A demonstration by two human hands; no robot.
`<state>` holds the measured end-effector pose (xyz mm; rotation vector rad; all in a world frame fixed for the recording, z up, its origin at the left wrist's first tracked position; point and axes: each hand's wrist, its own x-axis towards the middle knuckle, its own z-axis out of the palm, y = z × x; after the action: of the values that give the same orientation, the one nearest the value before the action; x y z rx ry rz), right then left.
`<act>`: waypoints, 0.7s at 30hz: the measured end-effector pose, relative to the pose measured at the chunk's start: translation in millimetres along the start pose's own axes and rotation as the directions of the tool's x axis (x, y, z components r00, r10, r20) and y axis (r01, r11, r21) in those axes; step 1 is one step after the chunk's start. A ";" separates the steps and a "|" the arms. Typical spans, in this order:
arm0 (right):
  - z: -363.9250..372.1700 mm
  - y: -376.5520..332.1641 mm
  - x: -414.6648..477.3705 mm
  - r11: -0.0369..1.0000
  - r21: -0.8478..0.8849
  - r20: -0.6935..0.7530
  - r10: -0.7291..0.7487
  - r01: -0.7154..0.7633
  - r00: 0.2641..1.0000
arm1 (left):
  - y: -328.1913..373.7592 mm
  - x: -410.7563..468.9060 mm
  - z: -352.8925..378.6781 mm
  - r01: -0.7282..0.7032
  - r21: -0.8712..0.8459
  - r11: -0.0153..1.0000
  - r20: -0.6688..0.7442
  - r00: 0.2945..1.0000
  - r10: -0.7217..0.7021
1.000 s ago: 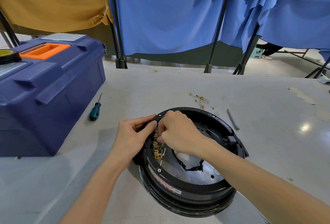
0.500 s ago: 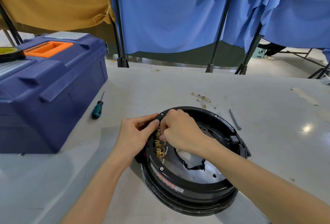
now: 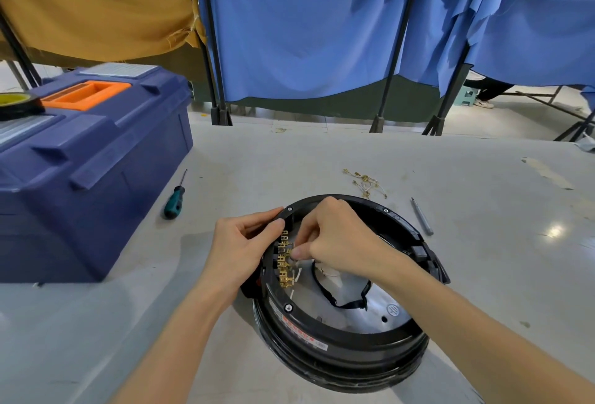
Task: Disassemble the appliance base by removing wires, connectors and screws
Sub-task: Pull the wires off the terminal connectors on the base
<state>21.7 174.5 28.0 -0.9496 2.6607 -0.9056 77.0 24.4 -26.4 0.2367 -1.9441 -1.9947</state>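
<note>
A round black appliance base (image 3: 338, 349) lies upside down on the grey table, its metal plate showing inside. A column of brass connectors (image 3: 284, 266) with white wires sits along its left inner edge. My left hand (image 3: 244, 247) grips the base's left rim, thumb by the top of the connectors. My right hand (image 3: 338, 236) reaches in from the right and pinches one connector with its white wire in the middle of the column. A black strap (image 3: 341, 302) loops over the plate.
A dark blue toolbox (image 3: 87, 158) with an orange handle stands at the left. A green-handled screwdriver (image 3: 175, 199) lies beside it. Loose removed connectors and wires (image 3: 365, 182) and a grey screwdriver bit (image 3: 421, 220) lie behind the base. Blue curtains hang beyond the table.
My right hand's fingertips have slid slightly down the column of connectors. The left hand keeps its hold on the rim.
</note>
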 end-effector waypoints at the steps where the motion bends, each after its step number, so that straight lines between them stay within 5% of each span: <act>1: -2.3 0.1 -2.0 0.999 0.030 -0.017 -0.014 0.015 1.000 | -0.1 0.0 -0.1 -0.001 0.001 1.000 0.003 1.000 0.001; 5: -8.3 -2.1 -12.1 0.989 0.112 0.025 -0.095 0.092 0.995 | 0.0 -0.1 0.1 -0.012 -0.002 1.000 0.004 1.000 0.012; 21: 4.1 -17.3 -9.3 0.984 -0.156 0.130 -0.072 0.092 0.989 | -0.3 0.6 0.2 0.002 -0.032 0.999 -0.002 1.000 -0.003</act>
<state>39.3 167.7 34.8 -1.1197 2.6372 -0.6307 76.3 24.4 -26.5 0.2334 -1.9104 -2.0242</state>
